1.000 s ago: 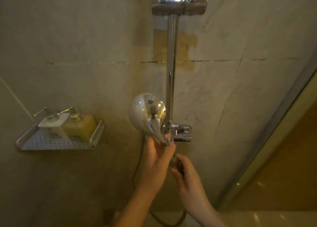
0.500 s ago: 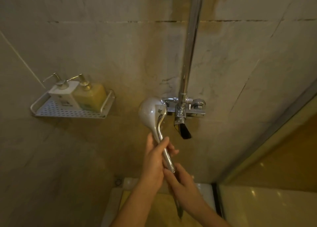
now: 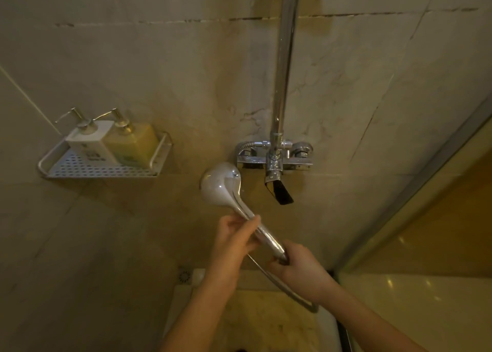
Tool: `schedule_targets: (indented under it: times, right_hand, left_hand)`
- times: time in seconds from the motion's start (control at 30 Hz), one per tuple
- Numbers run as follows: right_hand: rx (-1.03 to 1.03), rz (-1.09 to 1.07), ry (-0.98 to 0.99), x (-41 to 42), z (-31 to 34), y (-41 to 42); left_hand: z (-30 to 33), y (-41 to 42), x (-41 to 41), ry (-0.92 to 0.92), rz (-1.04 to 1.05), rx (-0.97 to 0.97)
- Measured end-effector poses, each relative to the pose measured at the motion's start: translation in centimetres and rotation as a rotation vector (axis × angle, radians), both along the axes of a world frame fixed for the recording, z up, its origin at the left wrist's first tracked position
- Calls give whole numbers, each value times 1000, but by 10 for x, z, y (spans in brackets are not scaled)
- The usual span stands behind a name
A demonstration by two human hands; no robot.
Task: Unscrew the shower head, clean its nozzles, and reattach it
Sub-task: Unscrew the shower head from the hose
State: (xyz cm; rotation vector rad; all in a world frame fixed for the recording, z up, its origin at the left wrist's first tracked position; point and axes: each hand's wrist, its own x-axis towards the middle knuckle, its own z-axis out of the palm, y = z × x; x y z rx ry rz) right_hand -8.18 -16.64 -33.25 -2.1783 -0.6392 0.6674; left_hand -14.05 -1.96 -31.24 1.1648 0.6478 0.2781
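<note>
**Both hands on the shower head, below the tap**

From the head camera I see the shower head point(image 3: 221, 185) held out in front of the wall, just below and to the left of the tap point(image 3: 275, 156). Its round chrome back faces me, so the nozzles are out of my sight. The handle slants down to the right from the head.

My left hand point(image 3: 234, 238) is wrapped round the upper part of the handle, fingers curled over it. My right hand point(image 3: 298, 268) grips the bottom end of the handle, where the hose point(image 3: 287, 292) joins; the joint itself is hidden under the fingers. The hose loops down and to the right below that hand.

Above the tap a chrome pipe point(image 3: 285, 67) runs straight up the wall, and a dark spout point(image 3: 279, 192) hangs under it, to the right of the shower head. Well left of the tap, a perforated shelf point(image 3: 106, 169) carries a white pump bottle point(image 3: 91, 144) and a yellow pump bottle point(image 3: 134, 145), touching side by side.
</note>
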Motion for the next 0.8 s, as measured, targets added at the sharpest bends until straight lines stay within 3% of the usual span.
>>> schedule_targets:
  times: [0.03,0.1,0.27,0.43,0.57,0.8]
  right_hand:
    - [45,19,51,-2,3,2]
    - [158,70,207,-9,9,7]
    - [345,91,930,-17,18,16]
    - [404,324,1167,-25,16,27]
    - [491,391,1361,-37,18,32]
    - [315,652,1532,-35,20,11]
  left_hand:
    - [2,1,6,-106,15,-264]
    - [9,4,14,-231,-19,-514]
    - [14,14,20,-421,-149,-571]
    - [2,26,33,-789,-611,-849]
    - [6,27,34,-787,-700,-892]
    - [24,-7,15,-832,-779,-756]
